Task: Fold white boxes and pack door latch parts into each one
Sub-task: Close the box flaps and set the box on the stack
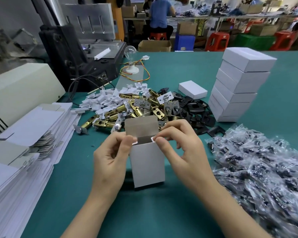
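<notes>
A white box (147, 165) stands upright on the green table in front of me, its top lid flap raised and the mouth open. My left hand (111, 157) pinches the left side flap at the box's top edge. My right hand (181, 148) pinches the right side flap. Behind the box lies a heap of brass door latches (113, 114) with silver plates, white plastic pieces (108, 98) and black plates (196, 109).
Flat unfolded box blanks (29, 134) are stacked at the left. A tall stack of closed white boxes (237, 86) stands at the right, one single box (193, 89) beside it. Clear bags of dark parts (261, 169) cover the right. A machine (79, 54) and light bulb (130, 50) stand behind.
</notes>
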`<action>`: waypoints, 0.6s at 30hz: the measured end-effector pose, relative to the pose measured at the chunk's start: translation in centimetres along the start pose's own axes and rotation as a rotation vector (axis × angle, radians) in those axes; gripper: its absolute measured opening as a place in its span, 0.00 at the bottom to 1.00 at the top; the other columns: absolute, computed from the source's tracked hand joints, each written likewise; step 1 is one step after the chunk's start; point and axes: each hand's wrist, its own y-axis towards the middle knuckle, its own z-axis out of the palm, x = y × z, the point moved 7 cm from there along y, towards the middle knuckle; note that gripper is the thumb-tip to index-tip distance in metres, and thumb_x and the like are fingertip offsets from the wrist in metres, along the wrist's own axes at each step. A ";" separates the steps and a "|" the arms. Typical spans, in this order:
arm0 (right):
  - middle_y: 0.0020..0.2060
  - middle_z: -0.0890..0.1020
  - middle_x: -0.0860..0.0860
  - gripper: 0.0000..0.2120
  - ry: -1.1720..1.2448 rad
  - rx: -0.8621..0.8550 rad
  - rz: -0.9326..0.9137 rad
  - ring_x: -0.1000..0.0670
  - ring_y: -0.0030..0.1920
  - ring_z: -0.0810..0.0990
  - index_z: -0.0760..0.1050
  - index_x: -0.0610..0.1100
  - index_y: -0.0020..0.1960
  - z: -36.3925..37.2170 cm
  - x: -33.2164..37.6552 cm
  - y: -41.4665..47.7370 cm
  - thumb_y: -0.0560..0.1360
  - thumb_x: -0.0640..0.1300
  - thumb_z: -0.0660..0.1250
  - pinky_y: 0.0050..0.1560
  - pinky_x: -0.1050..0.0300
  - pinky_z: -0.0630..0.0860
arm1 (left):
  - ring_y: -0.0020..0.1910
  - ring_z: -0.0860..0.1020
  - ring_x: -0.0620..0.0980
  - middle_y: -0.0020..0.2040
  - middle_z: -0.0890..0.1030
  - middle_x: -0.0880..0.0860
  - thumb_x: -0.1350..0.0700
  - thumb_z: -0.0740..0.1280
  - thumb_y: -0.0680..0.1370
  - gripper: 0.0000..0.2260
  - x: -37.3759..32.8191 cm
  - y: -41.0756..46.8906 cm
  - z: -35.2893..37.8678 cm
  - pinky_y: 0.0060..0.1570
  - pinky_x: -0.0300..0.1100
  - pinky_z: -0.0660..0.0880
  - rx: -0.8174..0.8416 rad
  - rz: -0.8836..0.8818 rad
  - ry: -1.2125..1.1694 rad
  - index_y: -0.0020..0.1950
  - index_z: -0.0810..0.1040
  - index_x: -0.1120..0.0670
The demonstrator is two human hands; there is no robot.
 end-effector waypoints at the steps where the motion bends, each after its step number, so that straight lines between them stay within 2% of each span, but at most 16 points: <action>1: 0.49 0.77 0.54 0.09 0.014 -0.003 -0.013 0.52 0.53 0.78 0.81 0.46 0.46 0.0 0.2 -0.1 0.80 0.49 0.67 0.49 0.70 0.68 | 0.40 0.78 0.42 0.42 0.82 0.48 0.44 0.66 0.82 0.11 -0.4 0.0 0.0 0.40 0.34 0.73 0.012 0.018 -0.001 0.42 0.80 0.46; 4: 0.46 0.79 0.54 0.05 0.089 0.008 -0.025 0.50 0.52 0.79 0.78 0.45 0.43 -0.1 0.7 -0.4 0.78 0.42 0.69 0.47 0.66 0.70 | 0.40 0.76 0.45 0.41 0.79 0.47 0.50 0.67 0.81 0.09 -1.4 -0.2 0.1 0.41 0.33 0.71 0.069 0.078 0.018 0.40 0.77 0.46; 7: 0.45 0.80 0.55 0.03 0.213 0.043 0.039 0.48 0.52 0.79 0.77 0.48 0.45 -0.1 0.5 -0.7 0.77 0.42 0.68 0.47 0.57 0.74 | 0.42 0.78 0.45 0.44 0.80 0.44 0.52 0.69 0.80 0.03 -1.9 -0.3 0.1 0.44 0.32 0.73 0.065 0.107 0.018 0.50 0.77 0.44; 9: 0.46 0.80 0.55 0.05 0.367 0.065 0.143 0.50 0.52 0.80 0.74 0.51 0.50 0.5 0.1 -0.9 0.76 0.42 0.68 0.51 0.53 0.76 | 0.44 0.80 0.48 0.48 0.82 0.48 0.52 0.70 0.79 0.13 -1.7 -0.5 0.0 0.46 0.37 0.76 0.046 0.079 -0.064 0.60 0.73 0.41; 11: 0.48 0.82 0.53 0.10 0.524 0.082 0.236 0.52 0.51 0.81 0.73 0.53 0.54 1.3 -0.1 -1.0 0.76 0.41 0.67 0.53 0.51 0.77 | 0.46 0.82 0.48 0.50 0.84 0.49 0.52 0.70 0.79 0.18 -1.7 -0.6 0.0 0.48 0.38 0.78 0.053 0.064 -0.098 0.67 0.73 0.39; 12: 0.48 0.83 0.54 0.11 0.569 0.091 0.256 0.53 0.50 0.81 0.74 0.54 0.55 1.7 -0.1 -1.0 0.75 0.41 0.66 0.52 0.55 0.78 | 0.48 0.83 0.48 0.52 0.84 0.48 0.52 0.70 0.79 0.18 -1.8 -0.6 0.0 0.49 0.37 0.78 0.061 0.067 -0.076 0.68 0.74 0.38; 15: 0.45 0.83 0.57 0.11 0.546 0.095 0.214 0.55 0.48 0.80 0.78 0.52 0.50 1.8 0.3 -0.5 0.75 0.38 0.63 0.49 0.64 0.76 | 0.52 0.83 0.46 0.54 0.85 0.42 0.52 0.70 0.80 0.12 -2.5 -0.4 -0.1 0.52 0.36 0.78 0.068 0.130 0.001 0.60 0.81 0.36; 18: 0.45 0.83 0.56 0.08 0.490 0.070 0.198 0.54 0.50 0.81 0.80 0.51 0.46 1.7 0.2 -0.5 0.77 0.40 0.64 0.50 0.63 0.74 | 0.57 0.84 0.50 0.54 0.86 0.44 0.50 0.71 0.82 0.05 -2.9 -0.2 -0.5 0.55 0.40 0.79 0.080 0.197 0.021 0.56 0.84 0.45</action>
